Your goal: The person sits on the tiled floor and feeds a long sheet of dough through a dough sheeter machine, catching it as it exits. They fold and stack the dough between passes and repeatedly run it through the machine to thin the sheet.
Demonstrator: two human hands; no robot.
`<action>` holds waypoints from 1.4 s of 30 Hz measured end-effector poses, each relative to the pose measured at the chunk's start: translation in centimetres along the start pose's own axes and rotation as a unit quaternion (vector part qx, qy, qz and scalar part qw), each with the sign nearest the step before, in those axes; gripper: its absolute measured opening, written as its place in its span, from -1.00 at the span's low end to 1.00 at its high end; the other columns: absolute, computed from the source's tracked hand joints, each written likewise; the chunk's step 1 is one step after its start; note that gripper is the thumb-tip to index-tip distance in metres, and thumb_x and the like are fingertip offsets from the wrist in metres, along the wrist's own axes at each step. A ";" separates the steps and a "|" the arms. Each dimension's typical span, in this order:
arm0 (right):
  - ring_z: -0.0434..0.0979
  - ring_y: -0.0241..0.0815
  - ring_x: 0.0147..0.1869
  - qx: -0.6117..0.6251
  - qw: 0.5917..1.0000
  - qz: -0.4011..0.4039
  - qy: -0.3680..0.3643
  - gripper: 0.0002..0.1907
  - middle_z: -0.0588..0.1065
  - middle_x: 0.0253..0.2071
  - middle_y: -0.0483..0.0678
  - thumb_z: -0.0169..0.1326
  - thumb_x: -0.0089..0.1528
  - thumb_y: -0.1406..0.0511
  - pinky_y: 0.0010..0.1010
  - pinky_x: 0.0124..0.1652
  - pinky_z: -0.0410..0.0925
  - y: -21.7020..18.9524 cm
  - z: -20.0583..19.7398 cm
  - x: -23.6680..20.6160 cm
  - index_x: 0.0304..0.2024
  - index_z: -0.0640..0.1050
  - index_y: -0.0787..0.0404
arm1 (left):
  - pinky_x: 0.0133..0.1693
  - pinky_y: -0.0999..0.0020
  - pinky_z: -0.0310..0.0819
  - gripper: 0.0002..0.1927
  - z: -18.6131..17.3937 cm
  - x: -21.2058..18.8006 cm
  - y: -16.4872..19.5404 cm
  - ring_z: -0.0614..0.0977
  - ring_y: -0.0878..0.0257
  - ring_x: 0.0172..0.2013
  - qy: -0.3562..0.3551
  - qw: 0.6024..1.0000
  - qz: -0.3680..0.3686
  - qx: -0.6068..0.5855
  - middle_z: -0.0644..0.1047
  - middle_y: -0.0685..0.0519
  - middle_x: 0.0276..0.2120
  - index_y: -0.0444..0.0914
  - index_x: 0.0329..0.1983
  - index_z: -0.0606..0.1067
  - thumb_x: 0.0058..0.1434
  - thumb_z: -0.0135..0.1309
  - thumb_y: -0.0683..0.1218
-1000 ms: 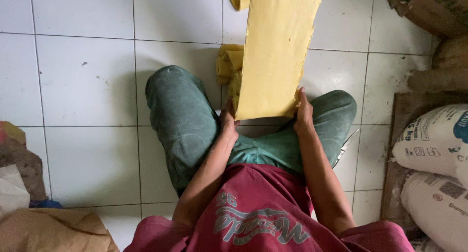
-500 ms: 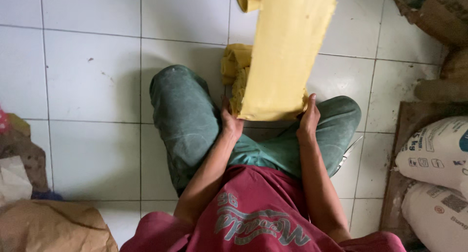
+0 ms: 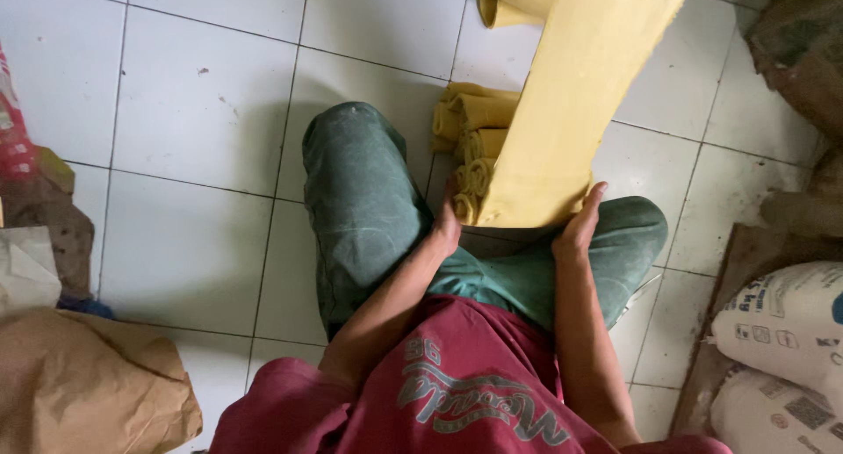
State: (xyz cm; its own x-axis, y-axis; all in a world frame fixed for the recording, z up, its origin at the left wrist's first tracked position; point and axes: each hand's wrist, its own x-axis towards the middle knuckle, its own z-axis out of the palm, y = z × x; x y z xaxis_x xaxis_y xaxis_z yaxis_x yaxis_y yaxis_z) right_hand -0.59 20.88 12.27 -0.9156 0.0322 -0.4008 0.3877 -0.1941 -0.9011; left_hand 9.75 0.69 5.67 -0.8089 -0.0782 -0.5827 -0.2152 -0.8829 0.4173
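Note:
A long yellow dough sheet [image 3: 571, 103] slopes down from the top of the head view to my lap. Its near end curls into a roll between my hands. My left hand [image 3: 448, 224] presses on the roll's left end and my right hand [image 3: 581, 226] holds its right end. Several finished yellow rolls [image 3: 474, 133] lie stacked on the white tiled floor [image 3: 193, 111], just left of the sheet and beyond my left hand. I sit with both green-trousered knees [image 3: 360, 190] bent, in a red shirt.
A brown paper sack [image 3: 88, 384] and crumpled bags lie at the lower left. White printed sacks [image 3: 781, 331] sit on a brown board at the lower right. More brown sacks fill the upper right corner. Another yellow fold [image 3: 509, 2] lies at the top.
The near end of the sheet has been rolled up away from my lap. Both hands have moved forward with it. The camera has shifted slightly.

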 end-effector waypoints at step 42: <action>0.04 0.18 0.67 -0.439 0.805 -0.398 -0.043 -0.11 0.09 0.57 0.26 0.33 0.29 0.13 -0.08 0.53 0.07 -11.5 7.2 -8.0 0.54 0.20 0.23 | 0.27 -0.01 0.43 -0.61 4.0 -6.4 4.7 0.59 -0.02 0.12 -0.184 0.980 0.002 -0.071 0.55 -0.13 0.03 -0.32 -0.03 0.39 0.38 0.14 0.08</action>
State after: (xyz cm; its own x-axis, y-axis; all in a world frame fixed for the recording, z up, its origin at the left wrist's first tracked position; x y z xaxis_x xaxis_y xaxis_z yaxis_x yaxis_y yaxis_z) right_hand 1.47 15.81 27.03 -0.9007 -0.2715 0.3393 -0.4332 0.6224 -0.6519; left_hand 11.68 -1.09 14.17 -0.9575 0.0678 -0.2802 -0.1549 -0.9407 0.3019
